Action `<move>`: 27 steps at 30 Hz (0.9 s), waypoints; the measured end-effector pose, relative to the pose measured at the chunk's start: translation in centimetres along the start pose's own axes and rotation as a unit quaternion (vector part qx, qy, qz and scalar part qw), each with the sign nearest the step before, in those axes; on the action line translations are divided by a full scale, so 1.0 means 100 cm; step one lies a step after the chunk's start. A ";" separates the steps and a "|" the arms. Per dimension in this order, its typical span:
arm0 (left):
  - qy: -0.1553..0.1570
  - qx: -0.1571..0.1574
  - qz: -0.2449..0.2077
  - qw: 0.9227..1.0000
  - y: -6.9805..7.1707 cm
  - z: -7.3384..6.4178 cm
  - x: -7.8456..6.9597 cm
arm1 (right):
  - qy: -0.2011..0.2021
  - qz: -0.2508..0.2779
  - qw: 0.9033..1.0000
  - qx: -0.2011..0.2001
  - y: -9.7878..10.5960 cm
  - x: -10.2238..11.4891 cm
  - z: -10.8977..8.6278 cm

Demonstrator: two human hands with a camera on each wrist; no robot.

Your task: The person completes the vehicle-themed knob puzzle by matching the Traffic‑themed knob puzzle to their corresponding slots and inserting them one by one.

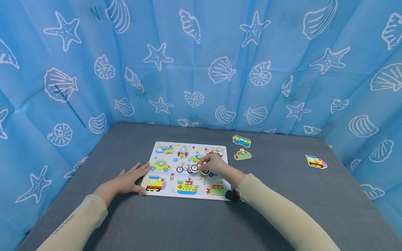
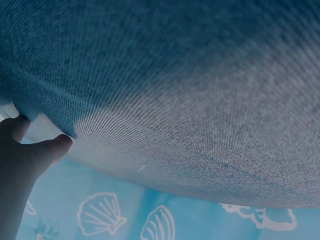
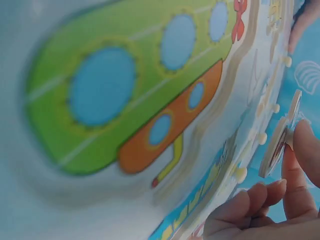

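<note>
A white wooden puzzle board (image 1: 169, 190) with vehicle pictures lies on the grey table. My left hand (image 1: 132, 178) rests at the board's left edge, fingers spread and thumb near the lower corner; part of that hand (image 2: 30, 155) shows in the left wrist view. Above the middle row, my right hand (image 1: 216, 166) pinches a bicycle puzzle piece (image 1: 194, 168) between thumb and finger. The bicycle picture on the board is just left of it. In the right wrist view the piece (image 3: 274, 152) is tilted, edge-on and apart from the board.
Right of the board lie a blue bus piece (image 1: 242, 141) and a green submarine piece (image 1: 243, 154). A train piece (image 1: 316, 161) lies farther right. Blue shell-print curtains (image 1: 201, 87) stand around the table (image 1: 276, 174). A small black object (image 1: 231, 195) is at the right wrist.
</note>
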State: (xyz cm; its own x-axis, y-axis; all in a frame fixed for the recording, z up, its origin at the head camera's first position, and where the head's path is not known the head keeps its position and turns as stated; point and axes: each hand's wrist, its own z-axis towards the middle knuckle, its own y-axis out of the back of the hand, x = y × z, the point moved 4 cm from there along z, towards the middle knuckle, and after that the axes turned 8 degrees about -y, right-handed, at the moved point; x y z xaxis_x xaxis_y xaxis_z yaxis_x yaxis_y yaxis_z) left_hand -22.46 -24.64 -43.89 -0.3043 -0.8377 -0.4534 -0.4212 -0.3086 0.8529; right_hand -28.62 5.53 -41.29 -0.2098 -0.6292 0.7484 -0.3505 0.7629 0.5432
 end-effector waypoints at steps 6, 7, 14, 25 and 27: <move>-0.001 0.002 -0.006 1.000 0.000 -0.001 -0.003 | -0.029 0.001 0.999 0.013 -0.014 0.005 0.010; -0.002 0.002 -0.006 1.000 0.000 -0.001 -0.003 | -0.034 0.002 0.999 0.015 -0.016 0.005 0.011; -0.003 0.004 -0.001 1.000 0.001 0.000 -0.004 | -0.032 0.002 0.999 0.029 -0.029 0.010 0.020; 0.000 0.002 -0.003 1.000 0.003 -0.001 -0.004 | -0.027 -0.042 0.999 0.022 -0.040 0.019 0.027; 0.000 0.002 -0.004 1.000 0.002 -0.001 -0.003 | -0.026 -0.051 0.998 0.017 -0.043 0.021 0.027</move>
State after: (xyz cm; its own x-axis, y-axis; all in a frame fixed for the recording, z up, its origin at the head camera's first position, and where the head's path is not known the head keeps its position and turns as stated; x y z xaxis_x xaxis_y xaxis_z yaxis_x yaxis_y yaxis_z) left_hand -22.31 -24.49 -43.57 -0.3011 -0.8357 -0.4593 -0.4260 -0.3130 0.8488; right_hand -30.02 0.59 -43.09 -0.2189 -0.7111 0.6681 -0.4023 0.6896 0.6022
